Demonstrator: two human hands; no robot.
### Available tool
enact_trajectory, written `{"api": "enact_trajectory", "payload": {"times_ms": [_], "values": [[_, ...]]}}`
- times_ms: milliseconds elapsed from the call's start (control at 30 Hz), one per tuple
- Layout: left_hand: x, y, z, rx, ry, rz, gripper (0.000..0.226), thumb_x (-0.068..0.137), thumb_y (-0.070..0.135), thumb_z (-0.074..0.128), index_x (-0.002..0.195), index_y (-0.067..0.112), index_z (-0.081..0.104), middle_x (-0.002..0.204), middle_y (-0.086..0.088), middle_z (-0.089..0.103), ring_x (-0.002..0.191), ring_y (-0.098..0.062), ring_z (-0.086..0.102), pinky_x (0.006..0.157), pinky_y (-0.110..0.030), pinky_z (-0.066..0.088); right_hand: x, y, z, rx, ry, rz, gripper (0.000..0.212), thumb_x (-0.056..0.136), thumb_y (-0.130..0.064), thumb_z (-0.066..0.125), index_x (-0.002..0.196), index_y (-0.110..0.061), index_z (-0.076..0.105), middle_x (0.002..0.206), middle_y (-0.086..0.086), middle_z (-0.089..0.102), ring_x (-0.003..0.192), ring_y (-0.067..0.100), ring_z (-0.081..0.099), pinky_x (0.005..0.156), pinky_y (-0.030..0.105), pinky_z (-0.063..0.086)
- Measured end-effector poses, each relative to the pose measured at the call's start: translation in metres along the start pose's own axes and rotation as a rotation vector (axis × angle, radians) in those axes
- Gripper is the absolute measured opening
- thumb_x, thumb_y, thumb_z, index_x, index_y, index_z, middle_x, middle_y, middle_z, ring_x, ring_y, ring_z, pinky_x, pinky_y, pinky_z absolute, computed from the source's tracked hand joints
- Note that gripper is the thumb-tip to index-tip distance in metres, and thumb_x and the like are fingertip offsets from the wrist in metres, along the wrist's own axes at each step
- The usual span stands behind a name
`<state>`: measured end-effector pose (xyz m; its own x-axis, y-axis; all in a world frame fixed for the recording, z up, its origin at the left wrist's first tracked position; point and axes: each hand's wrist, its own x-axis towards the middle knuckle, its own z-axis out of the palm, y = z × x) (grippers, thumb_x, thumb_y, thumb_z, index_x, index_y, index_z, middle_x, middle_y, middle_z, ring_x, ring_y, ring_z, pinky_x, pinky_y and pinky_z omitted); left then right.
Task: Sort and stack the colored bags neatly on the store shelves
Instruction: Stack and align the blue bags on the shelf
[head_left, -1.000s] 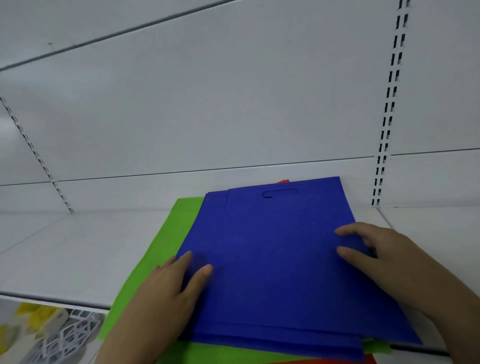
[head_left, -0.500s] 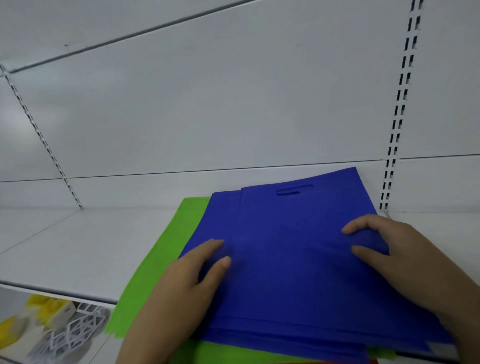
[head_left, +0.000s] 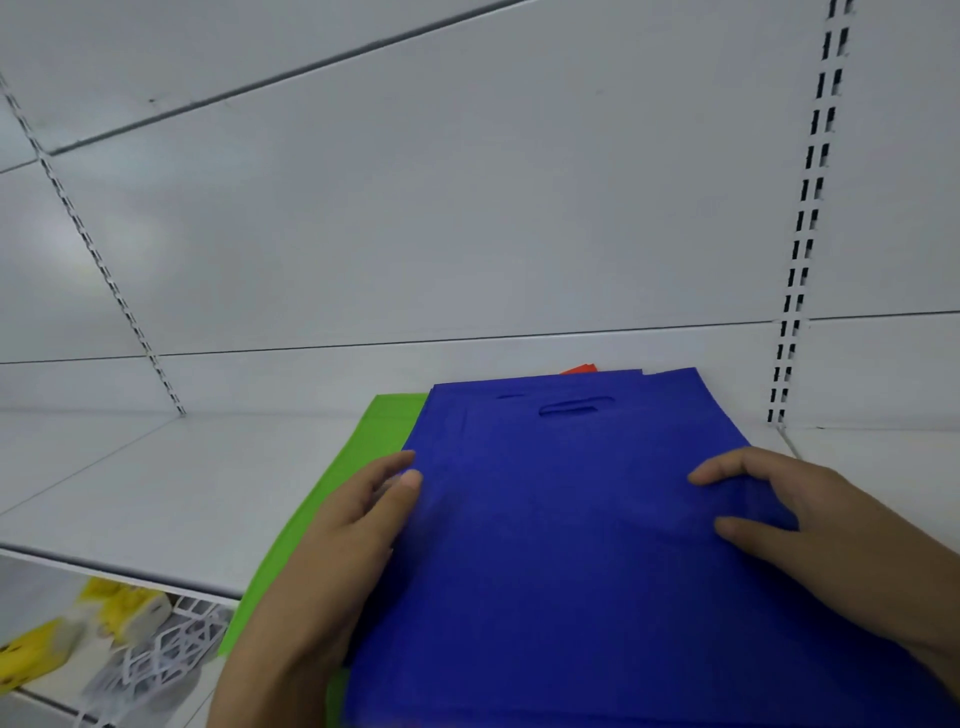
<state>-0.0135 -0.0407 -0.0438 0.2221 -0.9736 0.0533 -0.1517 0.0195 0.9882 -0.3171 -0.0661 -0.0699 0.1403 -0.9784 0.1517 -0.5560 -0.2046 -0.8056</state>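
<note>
White shelf (head_left: 156, 499), green bag (head_left: 363, 457) flat on it under the blue bags (head_left: 571, 545).

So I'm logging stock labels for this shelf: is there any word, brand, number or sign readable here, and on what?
None can be read.
Blue bags: plain, no print showing.
Green bag: plain.
Red bag: only a corner shows.
Shelf: no tag or sign in view.
Yellow items below: too blurred to tell.
</note>
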Motion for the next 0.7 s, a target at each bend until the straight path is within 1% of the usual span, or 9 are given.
{"api": "enact_trajectory", "payload": {"times_ms": [67, 100, 200, 267, 333, 433, 567, 633, 700], "values": [[0.0, 0.002, 0.002, 0.043, -0.026, 0.007, 0.022, 0.094, 0.028, 0.052, 0.109, 0.034, 0.066, 0.106, 0.014, 0.067, 0.085, 0.01, 0.063, 0.065, -0.007, 0.046, -0.001, -0.005, 0.0, 0.029, -0.02, -0.008, 0.032, 0.086, -0.022, 0.065, 0.093, -0.052, 0.06, 0.109, -0.033, 0.056, 0.094, -0.016, 0.054, 0.079, 0.015, 0.043], [0.001, 0.003, 0.002, 0.064, -0.037, 0.01, 0.022, 0.094, 0.027, 0.052, 0.108, 0.034, 0.068, 0.104, 0.011, 0.069, 0.085, 0.008, 0.064, 0.065, -0.008, 0.048, -0.001, -0.008, 0.001, 0.036, -0.027, -0.012, 0.031, 0.086, -0.023, 0.066, 0.093, -0.053, 0.06, 0.108, -0.033, 0.056, 0.092, -0.017, 0.054, 0.077, 0.014, 0.043], [0.001, 0.006, 0.002, 0.087, -0.088, 0.008, 0.021, 0.093, 0.029, 0.054, 0.101, 0.035, 0.072, 0.1, 0.01, 0.071, 0.091, -0.004, 0.067, 0.078, -0.022, 0.053, -0.002, -0.015, 0.002, 0.046, -0.031, -0.024, 0.03, 0.085, -0.027, 0.067, 0.094, -0.055, 0.059, 0.109, -0.032, 0.057, 0.092, -0.015, 0.056, 0.077, 0.015, 0.044], [0.001, 0.007, 0.002, 0.121, -0.143, 0.024, 0.021, 0.093, 0.026, 0.054, 0.095, 0.03, 0.075, 0.098, 0.014, 0.072, 0.091, -0.003, 0.067, 0.078, -0.02, 0.053, -0.004, -0.02, 0.004, 0.052, -0.03, -0.027, 0.029, 0.085, -0.028, 0.066, 0.094, -0.055, 0.059, 0.108, -0.033, 0.057, 0.089, -0.014, 0.058, 0.075, 0.015, 0.046], [0.0, 0.009, 0.001, 0.147, -0.207, 0.036, 0.019, 0.091, 0.02, 0.058, 0.093, 0.024, 0.076, 0.097, 0.013, 0.073, 0.093, -0.005, 0.068, 0.076, -0.018, 0.053, -0.006, -0.025, 0.005, 0.047, -0.019, -0.032, 0.03, 0.085, -0.028, 0.066, 0.095, -0.055, 0.058, 0.106, -0.033, 0.057, 0.088, -0.014, 0.058, 0.077, 0.017, 0.047], [-0.004, 0.009, -0.003, 0.16, -0.276, 0.055, 0.025, 0.089, 0.007, 0.06, 0.091, 0.024, 0.077, 0.097, 0.005, 0.074, 0.094, -0.014, 0.07, 0.082, -0.026, 0.056, -0.01, -0.031, 0.006, 0.037, 0.018, -0.043, 0.033, 0.085, -0.026, 0.066, 0.097, -0.055, 0.058, 0.105, -0.033, 0.059, 0.092, -0.012, 0.058, 0.083, 0.02, 0.048], [-0.009, 0.007, -0.008, 0.26, -0.241, 0.212, 0.037, 0.09, 0.003, 0.058, 0.092, 0.037, 0.075, 0.099, 0.013, 0.073, 0.095, -0.007, 0.068, 0.09, -0.033, 0.053, -0.02, -0.042, 0.009, 0.02, 0.09, -0.071, 0.029, 0.084, -0.028, 0.067, 0.098, -0.052, 0.06, 0.108, -0.034, 0.057, 0.096, -0.016, 0.054, 0.08, 0.014, 0.044], [-0.012, 0.004, -0.01, 0.319, -0.213, 0.31, 0.04, 0.09, 0.004, 0.058, 0.094, 0.041, 0.073, 0.1, 0.021, 0.071, 0.097, 0.001, 0.065, 0.092, -0.029, 0.051, -0.028, -0.049, 0.012, 0.013, 0.119, -0.075, 0.029, 0.084, -0.028, 0.068, 0.1, -0.05, 0.06, 0.106, -0.036, 0.057, 0.094, -0.017, 0.054, 0.074, 0.011, 0.045], [-0.015, 0.003, -0.012, 0.342, -0.183, 0.396, 0.041, 0.09, 0.004, 0.058, 0.095, 0.042, 0.072, 0.099, 0.027, 0.069, 0.097, 0.008, 0.062, 0.091, -0.023, 0.049, -0.039, -0.054, 0.016, 0.013, 0.148, -0.076, 0.032, 0.084, -0.025, 0.068, 0.101, -0.051, 0.059, 0.104, -0.037, 0.057, 0.092, -0.015, 0.056, 0.069, 0.01, 0.047]]}}
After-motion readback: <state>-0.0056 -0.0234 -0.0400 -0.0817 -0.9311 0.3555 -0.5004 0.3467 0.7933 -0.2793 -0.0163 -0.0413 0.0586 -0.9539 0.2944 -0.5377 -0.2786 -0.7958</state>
